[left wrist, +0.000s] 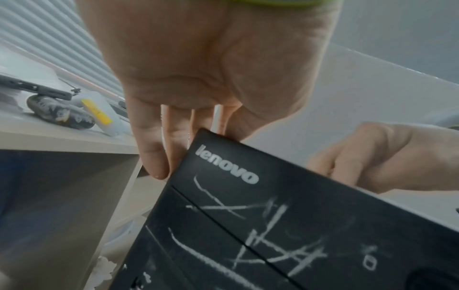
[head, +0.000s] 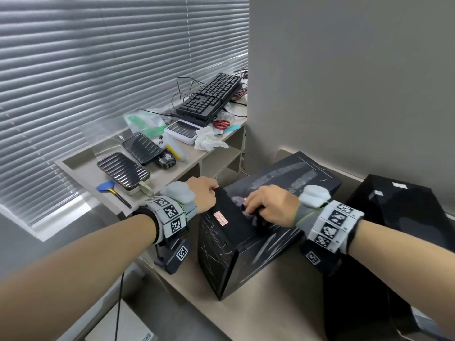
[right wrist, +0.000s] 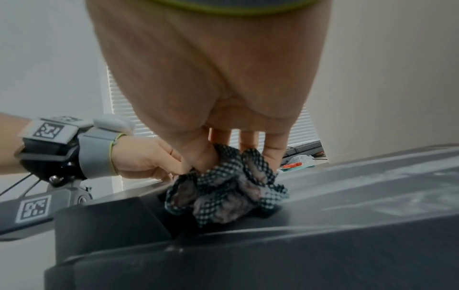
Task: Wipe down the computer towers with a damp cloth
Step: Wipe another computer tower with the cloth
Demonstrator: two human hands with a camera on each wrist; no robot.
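A black Lenovo computer tower (head: 246, 232) lies on a beige desk (head: 270, 303), streaked with white dust and scratch marks. My left hand (head: 209, 190) grips its far left corner, fingers curled over the edge; in the left wrist view the fingers (left wrist: 154, 153) wrap the corner beside the logo on the tower (left wrist: 273, 225). My right hand (head: 261, 207) holds a bunched checked cloth (head: 240, 201) pressed on the tower's top. In the right wrist view the cloth (right wrist: 231, 190) sits crumpled under my right hand (right wrist: 236, 155) on the dusty top of the tower (right wrist: 347, 206). A second black tower (head: 398, 217) stands to the right.
A low shelf (head: 78, 166) at the left carries a keyboard (head: 209, 99), phones (head: 123, 169), red scissors (head: 221, 124), a crumpled tissue (head: 209, 139) and cables. Window blinds lie behind it. A grey wall (head: 357, 82) stands close behind the towers. A white box (head: 118, 326) sits on the floor.
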